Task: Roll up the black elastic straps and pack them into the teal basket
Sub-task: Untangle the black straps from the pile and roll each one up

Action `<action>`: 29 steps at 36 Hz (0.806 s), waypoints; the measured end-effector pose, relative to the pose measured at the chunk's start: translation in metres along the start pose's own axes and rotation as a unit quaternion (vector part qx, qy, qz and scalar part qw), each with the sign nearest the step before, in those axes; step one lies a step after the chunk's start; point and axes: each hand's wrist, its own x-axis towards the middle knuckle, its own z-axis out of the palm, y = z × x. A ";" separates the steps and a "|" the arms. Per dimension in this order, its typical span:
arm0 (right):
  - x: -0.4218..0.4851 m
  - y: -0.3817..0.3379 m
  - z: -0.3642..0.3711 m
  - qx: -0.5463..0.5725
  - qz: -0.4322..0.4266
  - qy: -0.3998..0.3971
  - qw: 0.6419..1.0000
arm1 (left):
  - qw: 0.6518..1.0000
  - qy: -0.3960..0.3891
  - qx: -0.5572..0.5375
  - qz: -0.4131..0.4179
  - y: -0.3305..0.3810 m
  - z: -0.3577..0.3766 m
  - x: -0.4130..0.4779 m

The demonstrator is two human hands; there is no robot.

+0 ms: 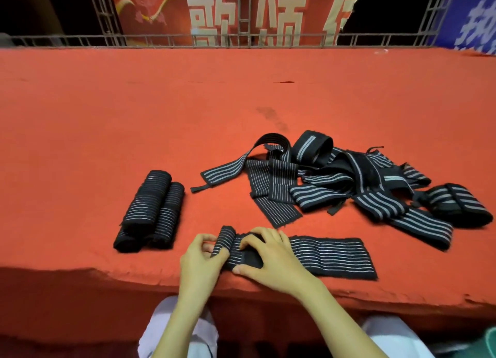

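A black strap with thin white stripes (330, 255) lies flat along the near edge of the red-covered table (241, 94); its left end is curled into a small roll (224, 241). My left hand (200, 259) pinches that roll from the left. My right hand (268, 255) presses on the strap just right of the roll, fingers curved over it. Two finished rolls (154, 211) lie side by side to the left. A tangled pile of unrolled straps (346, 180) lies behind and to the right. A teal corner, perhaps the basket (489, 341), shows at the bottom right.
The table's front edge runs just under my hands, with my lap in pale trousers (182, 328) below it. A metal railing (241, 39) and a red banner (233, 11) stand behind the far edge.
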 end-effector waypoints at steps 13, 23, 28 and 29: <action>-0.022 0.031 -0.017 0.031 0.035 0.010 0.999 | 0.969 -0.018 0.079 0.235 -0.003 0.030 -0.014; -0.024 0.028 -0.014 0.030 0.039 0.021 0.999 | 0.962 -0.208 0.056 0.169 -0.001 0.014 -0.011; -0.024 0.028 -0.015 0.037 0.041 0.017 0.998 | 0.972 -0.196 -0.020 0.128 0.002 0.004 -0.009; -0.024 0.028 -0.015 0.038 0.039 0.016 0.998 | 0.976 -0.184 -0.032 0.110 0.001 0.004 -0.009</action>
